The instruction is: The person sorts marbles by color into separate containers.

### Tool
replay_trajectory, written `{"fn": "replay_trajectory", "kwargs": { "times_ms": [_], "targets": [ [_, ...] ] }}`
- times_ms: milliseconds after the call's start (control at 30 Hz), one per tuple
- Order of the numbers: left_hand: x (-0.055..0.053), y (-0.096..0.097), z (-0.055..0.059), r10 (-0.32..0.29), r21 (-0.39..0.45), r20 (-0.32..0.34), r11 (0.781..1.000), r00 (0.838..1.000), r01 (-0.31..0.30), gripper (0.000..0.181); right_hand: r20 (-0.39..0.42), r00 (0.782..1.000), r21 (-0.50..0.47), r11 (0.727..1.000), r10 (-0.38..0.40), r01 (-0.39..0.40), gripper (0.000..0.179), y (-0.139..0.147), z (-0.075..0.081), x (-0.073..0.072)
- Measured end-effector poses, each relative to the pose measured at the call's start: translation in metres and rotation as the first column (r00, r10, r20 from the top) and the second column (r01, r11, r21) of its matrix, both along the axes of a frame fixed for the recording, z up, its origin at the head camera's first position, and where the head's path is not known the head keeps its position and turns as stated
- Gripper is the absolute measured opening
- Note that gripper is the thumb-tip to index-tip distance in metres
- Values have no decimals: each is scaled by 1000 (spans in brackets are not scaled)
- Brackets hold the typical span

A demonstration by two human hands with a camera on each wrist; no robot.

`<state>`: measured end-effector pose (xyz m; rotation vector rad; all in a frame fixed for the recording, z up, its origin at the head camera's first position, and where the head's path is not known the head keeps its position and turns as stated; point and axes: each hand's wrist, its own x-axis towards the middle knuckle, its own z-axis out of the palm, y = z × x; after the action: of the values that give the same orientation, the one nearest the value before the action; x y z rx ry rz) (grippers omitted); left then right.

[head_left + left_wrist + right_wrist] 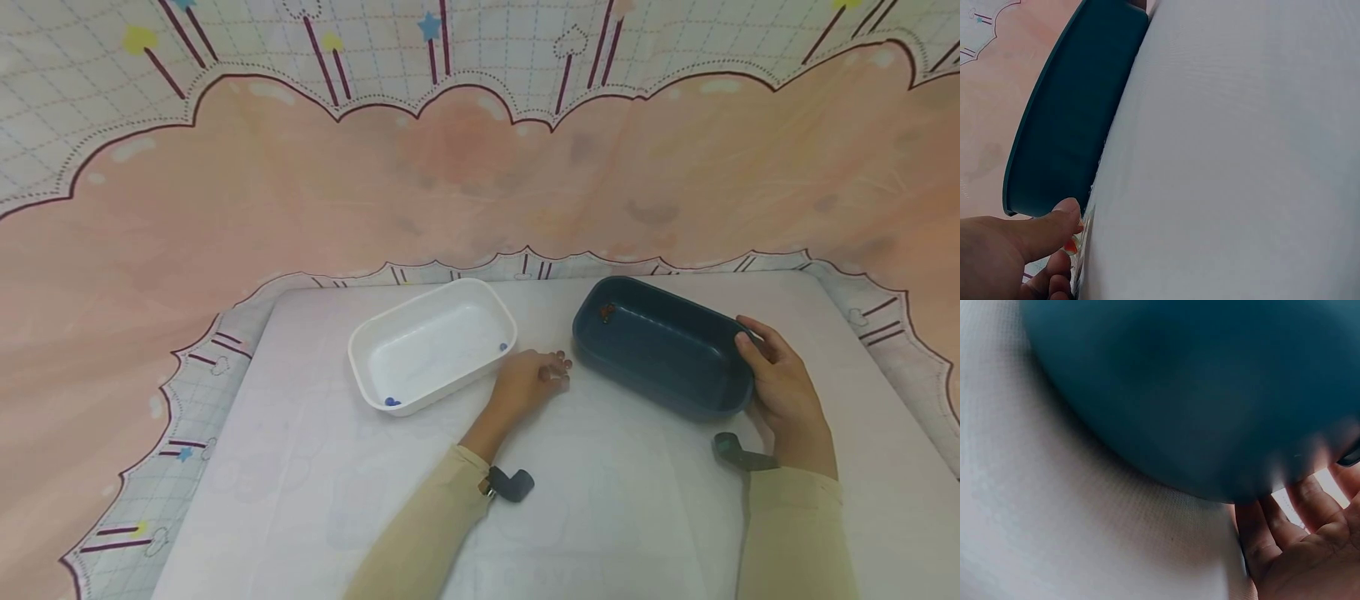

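Note:
My left hand (529, 382) is low over the white table between two trays. In the left wrist view, its thumb and fingers pinch a clear glass marble (1070, 245) with orange-red inside, close to the dark blue tray's near corner. My right hand (787, 392) grips the right end of the dark blue tray (652, 379), thumb over the rim and fingers against the outer wall. A small cluster of orange-brown marbles (606, 313) lies in that tray's far left corner. Fingers of the right hand (1310, 550) show beneath the tray's edge in the right wrist view.
Left of my left hand stands a white tray (442, 392). Blue marbles (390, 402) lie in its near left corner, and another blue marble (503, 347) is at its right end. A patterned peach cloth (450, 192) hangs behind the white table (600, 517).

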<state>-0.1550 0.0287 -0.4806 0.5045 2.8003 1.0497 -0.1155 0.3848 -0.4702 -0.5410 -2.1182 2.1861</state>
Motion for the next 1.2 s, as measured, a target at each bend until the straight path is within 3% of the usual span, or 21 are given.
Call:
{"fn": "replay_trajectory", "kwargs": {
  "times_ms": [167, 300, 667, 900, 1200],
  "targets": [
    [1, 0, 2, 5, 71, 47, 997, 999, -8, 24, -10, 1000, -1, 1000, 8, -8, 64, 0, 1, 1],
    [2, 1, 6, -3, 80, 67, 997, 998, -3, 26, -12, 1000, -5, 1000, 15, -15, 64, 1, 1, 1],
    [4, 4, 17, -4, 56, 32, 998, 999, 2, 16, -15, 1000, -23, 1000, 11, -11, 63, 1, 0, 0],
    [3, 3, 19, 12, 82, 43, 996, 999, -16, 14, -26, 1000, -20, 1000, 14, -15, 63, 1, 1, 2],
    [1, 4, 25, 31, 111, 6, 993, 1000, -31, 18, -4, 1000, -20, 1000, 16, -16, 64, 0, 4, 2]
  ]
}}
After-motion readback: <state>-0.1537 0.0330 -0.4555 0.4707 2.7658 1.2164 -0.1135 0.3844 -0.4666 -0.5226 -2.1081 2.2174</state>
